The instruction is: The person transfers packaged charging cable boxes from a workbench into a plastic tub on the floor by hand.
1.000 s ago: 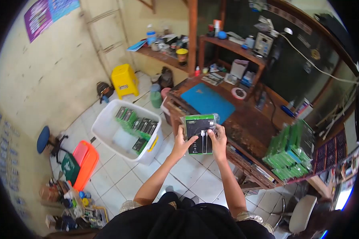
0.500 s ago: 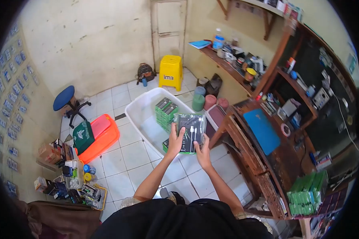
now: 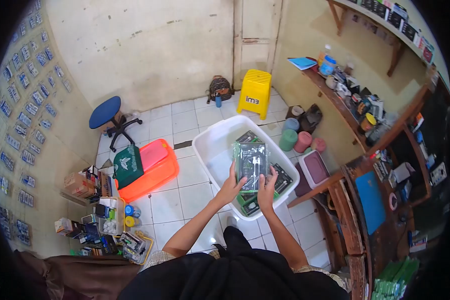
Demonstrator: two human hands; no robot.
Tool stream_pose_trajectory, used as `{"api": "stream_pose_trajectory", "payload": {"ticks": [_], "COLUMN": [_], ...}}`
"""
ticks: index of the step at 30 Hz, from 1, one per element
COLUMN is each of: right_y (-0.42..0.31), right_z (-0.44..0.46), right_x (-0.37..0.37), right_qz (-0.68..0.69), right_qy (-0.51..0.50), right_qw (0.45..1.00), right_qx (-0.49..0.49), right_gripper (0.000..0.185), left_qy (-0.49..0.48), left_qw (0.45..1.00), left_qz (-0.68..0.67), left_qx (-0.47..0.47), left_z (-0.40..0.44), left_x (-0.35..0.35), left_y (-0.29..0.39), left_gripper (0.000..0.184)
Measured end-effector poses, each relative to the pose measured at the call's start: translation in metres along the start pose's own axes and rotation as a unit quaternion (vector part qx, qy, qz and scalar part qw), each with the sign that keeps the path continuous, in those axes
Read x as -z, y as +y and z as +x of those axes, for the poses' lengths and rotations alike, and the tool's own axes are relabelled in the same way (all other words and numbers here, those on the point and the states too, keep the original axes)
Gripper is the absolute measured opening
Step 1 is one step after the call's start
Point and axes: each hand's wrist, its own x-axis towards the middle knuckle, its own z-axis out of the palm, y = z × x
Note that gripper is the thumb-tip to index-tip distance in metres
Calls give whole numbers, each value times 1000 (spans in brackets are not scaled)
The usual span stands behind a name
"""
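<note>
The person holds one flat black box (image 3: 251,162) with both hands, and it is wrapped in clear plastic which shines a little. On its front a white cable is pictured, and the front is turned up to the camera. The left hand (image 3: 231,186) grasps the lower left side of the box, and the right hand (image 3: 268,190) grasps the lower right side; both thumbs lie at the front, while the other fingers are partly hidden at the edges and behind. The box is over the white tub (image 3: 204,145), and from this view I cannot tell if it touches something below. Inside the tub, more green-edged boxes (image 3: 283,179) lie, some of them covered from sight by the held one. Behind the tub, near the wall, stands a yellow stool (image 3: 255,94), with a dark backpack (image 3: 220,89) just beside it. To the left, on the white tiles (image 3: 171,204), there is an orange tray (image 3: 160,175) with a dark green bag (image 3: 128,165) resting on it, and farther back a blue swivel stool (image 3: 105,111). On the right side is a wooden desk (image 3: 385,245) that carries a blue mat (image 3: 369,202), and at its near end green packs (image 3: 397,280) are gathered.
</note>
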Motion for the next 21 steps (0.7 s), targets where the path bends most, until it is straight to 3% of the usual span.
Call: {"api": "stream_pose_trajectory", "payload": {"ticks": [4,7,8,12,19,21], "right_y": [20,22,25,28,54,60], "right_z": [50,85,97,131,181,199], "right_x": [-44,-73,-83,-114,-172,-194], "right_qz": [73,55,32,127,-6,32], "right_qy": [5,21,29,-48,-69,-57], "right_qw": [997,998,999,990,995,994], "right_qx": [-2,-18,13,-44,-74,-85], "right_gripper": [45,48,51,57,63,64], "left_qy": [-13,52,39,84,72,55], "left_qw": [997,998,997,994,995,997], "left_qz": [-26,35,47,64,42,33], "left_qx": [76,7,51,35,53,39], "left_z": [36,76,87,123,183,204], "left_x": [32,52,62,92,151,168], "left_y": [-14,-33,-40,-68,-114,-136], "left_gripper": [59,57,55,53,49,48]}}
